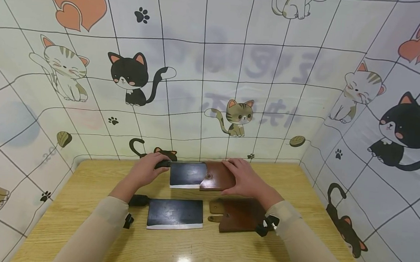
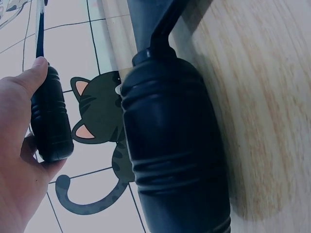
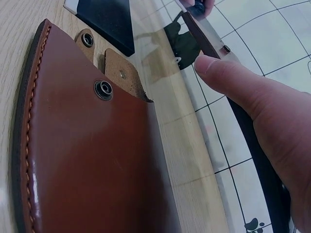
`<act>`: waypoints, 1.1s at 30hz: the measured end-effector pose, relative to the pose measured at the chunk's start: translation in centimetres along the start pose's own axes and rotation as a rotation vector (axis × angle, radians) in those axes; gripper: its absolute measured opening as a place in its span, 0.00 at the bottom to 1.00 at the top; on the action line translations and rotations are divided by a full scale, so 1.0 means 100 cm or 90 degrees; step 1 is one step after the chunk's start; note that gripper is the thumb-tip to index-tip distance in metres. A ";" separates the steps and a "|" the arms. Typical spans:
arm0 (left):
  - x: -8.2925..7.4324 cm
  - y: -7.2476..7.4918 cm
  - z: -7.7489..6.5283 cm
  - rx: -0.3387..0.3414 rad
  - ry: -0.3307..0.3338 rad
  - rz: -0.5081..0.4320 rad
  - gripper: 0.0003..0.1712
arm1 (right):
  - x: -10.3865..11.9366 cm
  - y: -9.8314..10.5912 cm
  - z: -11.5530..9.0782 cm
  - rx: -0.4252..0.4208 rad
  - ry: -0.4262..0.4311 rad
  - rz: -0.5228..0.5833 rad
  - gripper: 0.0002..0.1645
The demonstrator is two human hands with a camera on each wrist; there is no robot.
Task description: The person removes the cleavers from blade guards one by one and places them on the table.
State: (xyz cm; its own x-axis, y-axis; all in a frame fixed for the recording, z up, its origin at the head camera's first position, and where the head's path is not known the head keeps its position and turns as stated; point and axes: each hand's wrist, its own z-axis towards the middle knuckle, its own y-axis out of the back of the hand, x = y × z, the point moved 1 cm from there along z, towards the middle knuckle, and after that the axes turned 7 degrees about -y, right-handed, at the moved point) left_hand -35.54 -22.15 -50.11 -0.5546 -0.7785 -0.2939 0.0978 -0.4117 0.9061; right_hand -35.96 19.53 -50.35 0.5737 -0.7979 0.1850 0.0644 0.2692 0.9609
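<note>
My left hand (image 1: 148,170) holds the black handle (image 2: 52,114) of a cleaver (image 1: 187,174). The front part of its dark blade is inside a brown leather sheath (image 1: 217,176), while the rear part shows bare with a pale cutting edge facing me. On the sheath's right end my right hand (image 1: 246,179) grips, its thumb along the near side. Both wrist views show this pair edge-on, apparently raised off the table. Nearer to me lies a second cleaver (image 1: 175,214), unsheathed, its black ribbed handle (image 2: 175,136) pointing left.
A second brown leather sheath (image 1: 238,216) lies right of the lower cleaver, its snap straps (image 3: 121,70) unfastened and its mouth facing left. The wooden table (image 1: 172,252) meets a cat-patterned cloth wall (image 1: 181,125) at the back and sides.
</note>
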 end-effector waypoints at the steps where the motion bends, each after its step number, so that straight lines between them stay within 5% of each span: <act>1: 0.000 0.000 -0.001 0.001 0.002 0.002 0.24 | 0.000 0.000 0.000 -0.001 0.001 0.001 0.76; 33: 0.008 0.005 -0.008 0.003 0.005 -0.026 0.24 | -0.008 0.004 -0.005 0.006 -0.001 0.006 0.76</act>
State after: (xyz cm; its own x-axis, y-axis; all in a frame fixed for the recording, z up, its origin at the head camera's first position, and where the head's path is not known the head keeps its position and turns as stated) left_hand -35.24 -23.38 -50.17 -0.5512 -0.7649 -0.3334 0.0712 -0.4412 0.8946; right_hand -35.98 20.51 -50.16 0.5733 -0.7960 0.1941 0.0510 0.2711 0.9612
